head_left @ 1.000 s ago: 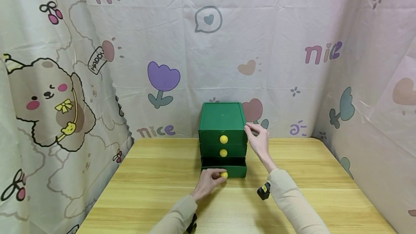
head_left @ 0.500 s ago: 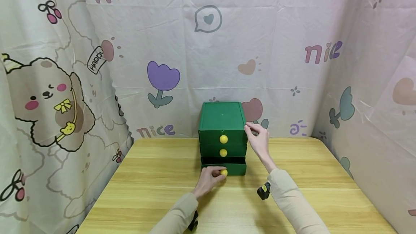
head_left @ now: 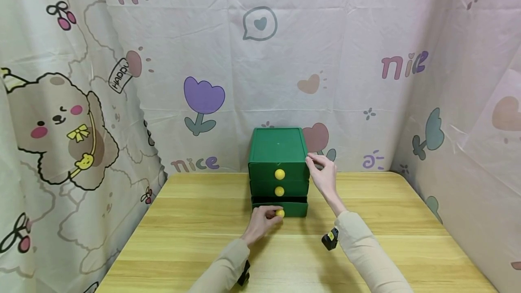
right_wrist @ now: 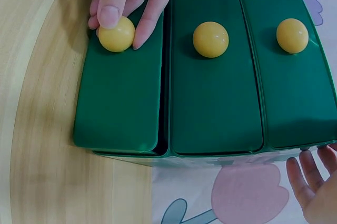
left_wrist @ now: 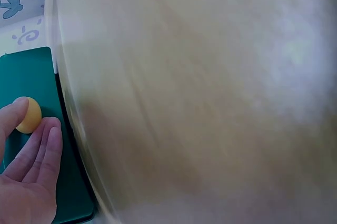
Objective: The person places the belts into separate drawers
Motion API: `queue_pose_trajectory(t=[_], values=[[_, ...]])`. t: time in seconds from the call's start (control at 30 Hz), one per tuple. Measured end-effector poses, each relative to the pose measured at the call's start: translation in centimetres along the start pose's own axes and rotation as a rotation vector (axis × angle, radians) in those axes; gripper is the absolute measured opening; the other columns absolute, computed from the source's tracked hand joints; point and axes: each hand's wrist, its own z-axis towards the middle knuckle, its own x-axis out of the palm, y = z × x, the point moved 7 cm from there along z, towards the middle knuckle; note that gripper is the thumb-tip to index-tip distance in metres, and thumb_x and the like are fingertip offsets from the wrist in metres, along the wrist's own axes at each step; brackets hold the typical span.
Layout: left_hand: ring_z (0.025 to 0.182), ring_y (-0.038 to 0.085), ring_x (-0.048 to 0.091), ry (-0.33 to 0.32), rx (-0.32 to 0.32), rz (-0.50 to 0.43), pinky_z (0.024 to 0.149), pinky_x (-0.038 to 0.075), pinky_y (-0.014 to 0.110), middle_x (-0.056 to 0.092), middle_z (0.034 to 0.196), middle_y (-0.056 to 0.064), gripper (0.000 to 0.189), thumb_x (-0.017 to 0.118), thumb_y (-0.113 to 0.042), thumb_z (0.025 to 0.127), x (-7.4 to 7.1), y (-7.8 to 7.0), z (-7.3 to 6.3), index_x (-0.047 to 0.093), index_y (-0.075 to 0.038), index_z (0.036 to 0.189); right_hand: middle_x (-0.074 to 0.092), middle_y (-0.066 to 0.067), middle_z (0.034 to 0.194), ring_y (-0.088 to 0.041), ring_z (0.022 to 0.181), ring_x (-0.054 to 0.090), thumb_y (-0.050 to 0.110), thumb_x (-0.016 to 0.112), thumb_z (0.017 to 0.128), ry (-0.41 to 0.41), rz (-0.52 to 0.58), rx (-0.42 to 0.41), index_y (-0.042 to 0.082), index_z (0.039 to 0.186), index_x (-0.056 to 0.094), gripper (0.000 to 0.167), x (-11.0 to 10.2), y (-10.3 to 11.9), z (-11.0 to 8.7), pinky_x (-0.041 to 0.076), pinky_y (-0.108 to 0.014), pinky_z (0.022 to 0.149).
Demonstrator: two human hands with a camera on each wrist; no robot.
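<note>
A green drawer cabinet (head_left: 278, 145) stands at the table's back, with three drawers and round yellow knobs. Its bottom drawer (head_left: 295, 209) is pulled out slightly, showing a dark gap on top. My left hand (head_left: 258, 224) pinches that drawer's yellow knob (right_wrist: 117, 34) between thumb and fingers. In the left wrist view the same knob (left_wrist: 30, 116) shows between thumb and fingertips. At the cabinet's upper right front corner, my right hand (head_left: 323, 173) touches the side with its fingers. The right wrist view shows these fingers (right_wrist: 301, 179) fairly straight. The middle drawer (right_wrist: 216, 98) and top drawer (right_wrist: 295, 92) are closed.
The cabinet stands on a light wooden table (head_left: 195, 220). Behind it hangs a printed cloth (head_left: 268, 67), with another printed curtain (head_left: 53, 148) at the left. Black wrist cameras (head_left: 330, 238) sit under the sleeves.
The bottom drawer has slid inward, away from me, and its gap has narrowed. My left hand has moved with its knob. The right hand has stayed at the cabinet's corner.
</note>
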Motion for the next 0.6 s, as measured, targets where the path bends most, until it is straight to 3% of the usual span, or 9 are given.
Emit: queue_pose_trajectory(t=[0.43, 0.6], values=[[0.086, 0.020, 0.074, -0.014, -0.001, 0.022, 0.074, 0.058, 0.023, 0.079, 0.098, 0.012, 0.029, 0.072, -0.012, 0.093, -0.09, 0.08, 0.64, 0.073, -0.004, 0.121, 0.070, -0.030, 0.113, 0.013, 0.083, 0.060, 0.001, 0.066, 0.094, 0.002, -0.004, -0.004, -0.010, 0.116, 0.071, 0.025, -0.03, 0.16, -0.01, 0.050, -0.003, 0.073], [0.087, 0.022, 0.074, -0.024, 0.008, 0.023, 0.074, 0.059, 0.023, 0.079, 0.100, 0.013, 0.029, 0.071, -0.011, 0.093, -0.06, 0.10, 0.85, 0.073, -0.003, 0.121, 0.071, -0.029, 0.111, -0.010, 0.090, 0.069, 0.001, 0.066, 0.094, -0.005, -0.025, -0.029, -0.009, 0.115, 0.072, 0.024, -0.10, 0.32, -0.08, 0.051, -0.006, 0.073]])
